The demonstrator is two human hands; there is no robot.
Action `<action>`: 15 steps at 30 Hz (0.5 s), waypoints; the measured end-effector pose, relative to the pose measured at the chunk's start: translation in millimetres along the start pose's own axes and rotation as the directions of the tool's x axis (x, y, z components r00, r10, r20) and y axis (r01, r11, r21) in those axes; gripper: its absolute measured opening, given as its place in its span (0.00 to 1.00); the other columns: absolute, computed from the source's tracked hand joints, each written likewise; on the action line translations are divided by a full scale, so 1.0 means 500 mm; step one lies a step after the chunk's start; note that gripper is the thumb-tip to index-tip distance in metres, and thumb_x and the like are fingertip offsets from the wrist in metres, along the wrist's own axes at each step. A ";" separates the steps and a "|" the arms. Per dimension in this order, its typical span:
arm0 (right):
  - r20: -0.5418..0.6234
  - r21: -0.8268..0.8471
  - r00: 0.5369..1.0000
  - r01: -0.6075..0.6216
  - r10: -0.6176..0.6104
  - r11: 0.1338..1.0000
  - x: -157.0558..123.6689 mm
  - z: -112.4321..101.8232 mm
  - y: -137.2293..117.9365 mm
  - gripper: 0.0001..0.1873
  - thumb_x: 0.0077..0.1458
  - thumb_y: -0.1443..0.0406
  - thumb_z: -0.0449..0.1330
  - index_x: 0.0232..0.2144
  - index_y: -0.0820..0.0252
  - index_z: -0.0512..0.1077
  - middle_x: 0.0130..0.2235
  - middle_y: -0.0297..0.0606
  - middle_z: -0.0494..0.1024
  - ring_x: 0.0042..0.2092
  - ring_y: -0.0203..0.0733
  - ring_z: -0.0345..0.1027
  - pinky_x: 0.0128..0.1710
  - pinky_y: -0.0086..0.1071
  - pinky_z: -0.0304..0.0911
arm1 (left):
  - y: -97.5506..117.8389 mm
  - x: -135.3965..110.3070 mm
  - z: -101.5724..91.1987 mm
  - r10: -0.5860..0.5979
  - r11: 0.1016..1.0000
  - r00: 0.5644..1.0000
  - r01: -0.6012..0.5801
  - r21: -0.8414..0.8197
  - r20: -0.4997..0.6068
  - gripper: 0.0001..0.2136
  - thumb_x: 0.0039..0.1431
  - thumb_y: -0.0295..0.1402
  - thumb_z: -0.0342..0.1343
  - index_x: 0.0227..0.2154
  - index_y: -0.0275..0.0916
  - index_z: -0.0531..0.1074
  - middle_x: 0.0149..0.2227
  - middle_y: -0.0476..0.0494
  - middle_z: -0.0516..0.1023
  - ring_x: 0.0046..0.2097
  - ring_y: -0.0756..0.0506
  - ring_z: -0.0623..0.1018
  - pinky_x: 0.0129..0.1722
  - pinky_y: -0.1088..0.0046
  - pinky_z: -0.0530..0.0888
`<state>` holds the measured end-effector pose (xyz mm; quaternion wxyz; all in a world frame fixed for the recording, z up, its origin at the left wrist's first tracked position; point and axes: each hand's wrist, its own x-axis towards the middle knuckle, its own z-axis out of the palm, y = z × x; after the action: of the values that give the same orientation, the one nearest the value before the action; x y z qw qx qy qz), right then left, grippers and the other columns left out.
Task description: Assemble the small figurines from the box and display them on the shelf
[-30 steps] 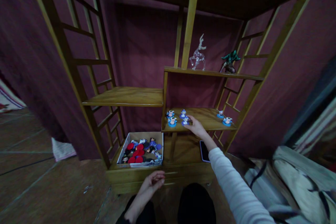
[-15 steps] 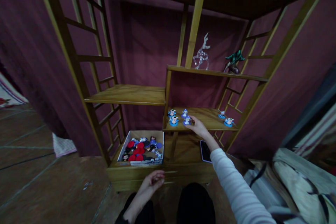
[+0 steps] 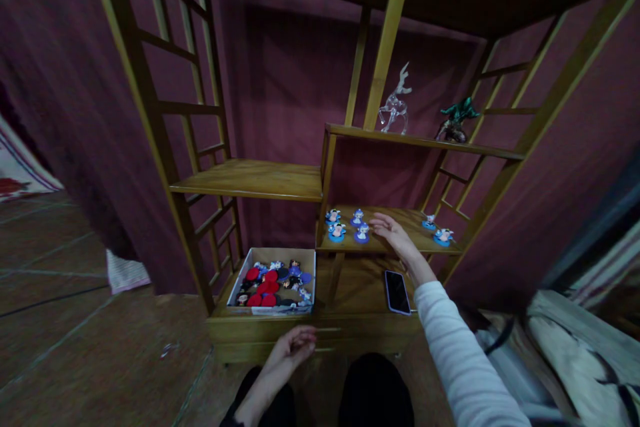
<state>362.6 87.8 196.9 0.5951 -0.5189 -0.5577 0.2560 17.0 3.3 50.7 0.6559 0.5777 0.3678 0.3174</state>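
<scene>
My right hand [image 3: 397, 238] reaches over the lower right shelf [image 3: 400, 248] of a wooden rack, fingers spread, holding nothing. It hovers just right of several small figurines on blue bases [image 3: 346, 226]. Two more blue-based figurines [image 3: 437, 230] stand at the shelf's right end. My left hand [image 3: 295, 344] rests low near my knee in front of the rack's base, fingers loosely curled; I cannot make out anything in it. A cardboard box [image 3: 274, 280] of red, blue and black figurines sits on the bottom board.
A dark phone [image 3: 397, 291] lies on the bottom board under the shelf. A clear glass deer [image 3: 395, 102] and a green figure [image 3: 456, 119] stand on the upper shelf. The left shelf [image 3: 250, 180] is bare. Bags and cloth [image 3: 565, 340] lie at right.
My right hand has lifted off the front figurine and drawn back to the right, fingers spreading. The view has shifted left, so the rack sits further right. The left hand stays put.
</scene>
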 end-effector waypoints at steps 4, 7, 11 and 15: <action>-0.062 -0.059 0.998 -0.002 -0.002 0.998 0.056 -0.001 0.022 0.27 0.37 0.67 0.64 0.45 0.58 0.68 0.40 0.39 0.76 0.42 0.39 0.70 0.48 0.39 0.63 | -0.006 0.007 0.000 0.007 1.000 1.000 -0.007 -0.013 0.007 0.20 0.42 0.42 0.63 0.39 0.38 0.74 0.37 0.40 0.77 0.40 0.43 0.74 0.43 0.68 0.68; -0.006 -0.089 1.000 -0.018 0.017 0.996 0.090 0.023 0.035 0.28 0.36 0.69 0.64 0.45 0.61 0.68 0.42 0.41 0.76 0.43 0.39 0.70 0.47 0.38 0.64 | -0.003 0.007 0.001 0.008 1.000 1.000 -0.008 0.002 0.014 0.19 0.44 0.42 0.62 0.39 0.39 0.74 0.37 0.41 0.76 0.41 0.43 0.74 0.43 0.68 0.68; 0.036 -0.058 0.996 -0.076 0.078 0.995 0.114 0.054 0.049 0.27 0.35 0.72 0.63 0.43 0.62 0.69 0.40 0.41 0.77 0.42 0.39 0.71 0.47 0.38 0.65 | 0.009 0.002 0.002 0.010 1.000 1.000 -0.011 0.028 0.018 0.18 0.45 0.41 0.61 0.39 0.39 0.74 0.37 0.42 0.76 0.40 0.44 0.73 0.42 0.69 0.67; 0.093 0.010 0.995 -0.041 0.040 0.999 0.117 0.060 0.063 0.28 0.32 0.74 0.63 0.41 0.62 0.70 0.39 0.39 0.78 0.41 0.39 0.72 0.48 0.39 0.64 | 0.012 -0.001 -0.002 0.021 0.999 1.000 -0.021 0.031 0.018 0.18 0.46 0.42 0.61 0.40 0.39 0.74 0.38 0.42 0.76 0.41 0.43 0.73 0.43 0.69 0.67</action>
<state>357.9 159.9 186.9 0.5664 -0.5142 -0.5725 0.2951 15.8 4.4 56.6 0.6466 0.5945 0.3609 0.3133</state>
